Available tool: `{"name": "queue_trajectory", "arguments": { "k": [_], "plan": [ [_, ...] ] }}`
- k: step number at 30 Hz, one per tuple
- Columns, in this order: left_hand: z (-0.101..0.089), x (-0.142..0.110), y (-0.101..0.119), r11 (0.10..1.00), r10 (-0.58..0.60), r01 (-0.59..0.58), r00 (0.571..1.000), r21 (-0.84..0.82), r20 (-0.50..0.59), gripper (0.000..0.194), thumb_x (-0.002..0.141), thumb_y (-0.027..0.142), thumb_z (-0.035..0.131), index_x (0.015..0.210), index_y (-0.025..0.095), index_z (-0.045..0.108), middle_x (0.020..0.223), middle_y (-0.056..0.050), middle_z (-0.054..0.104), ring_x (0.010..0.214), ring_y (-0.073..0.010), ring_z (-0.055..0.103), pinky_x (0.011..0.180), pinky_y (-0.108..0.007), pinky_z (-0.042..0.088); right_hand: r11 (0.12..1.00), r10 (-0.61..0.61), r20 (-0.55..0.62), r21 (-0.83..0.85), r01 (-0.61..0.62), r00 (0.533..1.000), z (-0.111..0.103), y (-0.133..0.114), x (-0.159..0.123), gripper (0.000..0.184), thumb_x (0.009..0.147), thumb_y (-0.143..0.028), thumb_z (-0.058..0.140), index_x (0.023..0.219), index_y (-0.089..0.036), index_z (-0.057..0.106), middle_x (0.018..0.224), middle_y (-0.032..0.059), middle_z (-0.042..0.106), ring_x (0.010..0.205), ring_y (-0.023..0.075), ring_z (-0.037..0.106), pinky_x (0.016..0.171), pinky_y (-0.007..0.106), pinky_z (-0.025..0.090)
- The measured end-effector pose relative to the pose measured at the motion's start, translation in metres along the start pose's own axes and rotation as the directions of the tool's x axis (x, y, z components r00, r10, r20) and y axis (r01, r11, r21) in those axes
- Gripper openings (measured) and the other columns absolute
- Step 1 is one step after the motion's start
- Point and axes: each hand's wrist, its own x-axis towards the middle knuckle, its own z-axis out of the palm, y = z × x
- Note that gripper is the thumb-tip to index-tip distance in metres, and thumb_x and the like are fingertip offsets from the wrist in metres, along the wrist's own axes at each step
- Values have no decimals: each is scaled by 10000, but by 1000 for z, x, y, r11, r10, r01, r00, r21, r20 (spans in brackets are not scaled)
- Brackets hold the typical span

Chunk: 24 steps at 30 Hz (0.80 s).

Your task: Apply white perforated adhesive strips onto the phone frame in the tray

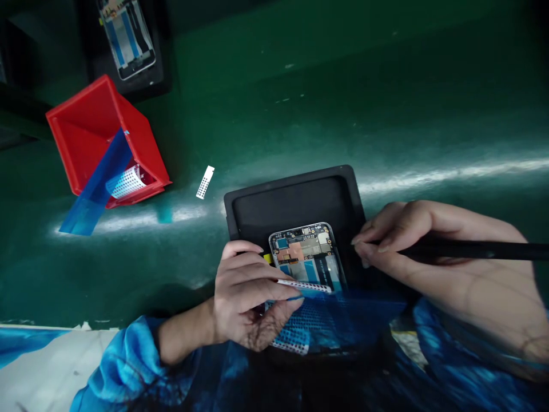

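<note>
Left hand (251, 292) pinching thin, floppy blue film (326, 320) by its edge; right hand (429, 252) gripping black stylus (472, 250) beside the fragile opened phone (309, 254).

no readable text, labels, brands or numbers anywhere

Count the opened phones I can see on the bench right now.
2. One opened phone lies in the black tray between the hands, its lower end covered by blue film. The second phone sits in another black tray at top left, partly cut off.
</note>
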Motion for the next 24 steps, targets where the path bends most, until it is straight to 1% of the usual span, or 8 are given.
{"name": "queue_trajectory", "arguments": {
  "k": [5,9,14,18,20,24],
  "plan": [
    [-1,3,1,1000,14,-15,1000,9,22,119,529,159,631,621,180,559,615,57,653,543,-81,582,709,-340,402,1000,-15,22,15,14,1000,1,1,-1,185,565,-155,605,498,-208,441,630,7,566,593,129,547,483,249,452],
    [-1,3,2,1000,18,-18,1000,0,0,104,537,166,625,615,176,557,600,60,647,531,-81,582,703,-343,406,998,-70,47,2,70,996,2,2,-1,176,567,-129,598,508,-210,453,635,0,556,587,123,541,477,249,438],
    [2,1,1,1000,-6,5,999,-21,-40,119,522,162,632,617,185,564,601,57,649,526,-90,576,701,-353,409,990,-138,73,-24,140,988,1,2,-1,194,553,-108,599,489,-209,446,624,-6,537,584,120,528,464,251,422],
    [1,-1,1,1000,-7,7,1000,-7,-27,121,526,164,631,624,192,566,610,57,647,537,-89,580,729,-342,410,994,-105,45,44,103,993,2,4,-1,201,544,-98,609,495,-197,441,634,6,526,605,133,531,490,271,423],
    [0,-1,1,1000,-11,11,1000,8,-16,107,543,172,620,630,197,563,614,57,647,543,-89,583,737,-336,413,994,-94,49,69,90,994,2,5,-1,203,544,-94,609,497,-195,439,640,8,525,604,135,531,491,274,421],
    [-1,-1,1,1000,-10,10,1000,18,1,112,547,175,612,643,204,563,614,51,650,533,-95,576,732,-349,417,990,-139,83,32,136,987,2,6,-1,203,537,-71,604,501,-197,448,645,1,531,605,129,525,491,267,414]
  ]
}}
